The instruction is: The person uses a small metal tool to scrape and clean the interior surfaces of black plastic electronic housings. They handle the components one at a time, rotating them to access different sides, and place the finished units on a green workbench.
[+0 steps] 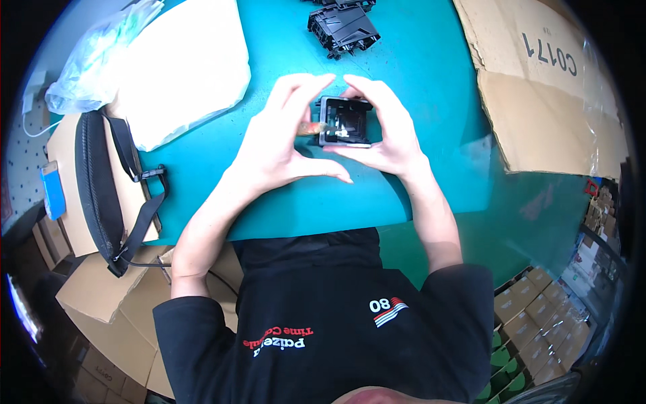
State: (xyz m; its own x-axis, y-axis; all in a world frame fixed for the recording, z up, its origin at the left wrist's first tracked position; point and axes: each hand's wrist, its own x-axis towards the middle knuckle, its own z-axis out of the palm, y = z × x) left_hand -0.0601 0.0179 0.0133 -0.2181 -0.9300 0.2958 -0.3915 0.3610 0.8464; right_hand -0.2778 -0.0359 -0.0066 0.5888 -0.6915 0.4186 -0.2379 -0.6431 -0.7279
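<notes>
- The green worktop point(431, 40) is spread beneath the work, and the area nearest the body is crossed by both bare forearms, which are brought in from the lower edge and angled toward each other.
- The large cardboard piece point(545, 114) is laid along the right of the worktop, well apart from the work; the white sheet point(192, 64) is laid on the left.
- The black plastic parts point(344, 30) are left near the far edge, beyond the fingers.
- The left hand point(276, 135) is turned toward the opening of the work, with the forefinger arched above and the thumb stretched out below, well apart from each other; whether its other fingers are closed cannot be told.
- The right hand point(390, 128) is clamped on the black box, with the fingers bent over the upper side and the thumb laid along the lower.
- The black box point(351, 120) is held above the worktop between the two hands, its open side turned left. It is probably best gripped firmly by its outer walls, so that the opening is left unblocked.
- The small reddish stick point(311, 128) is pointed from the left hand into that opening; it should be guided straight and lightly, so that the inner walls are not scraped.
</notes>
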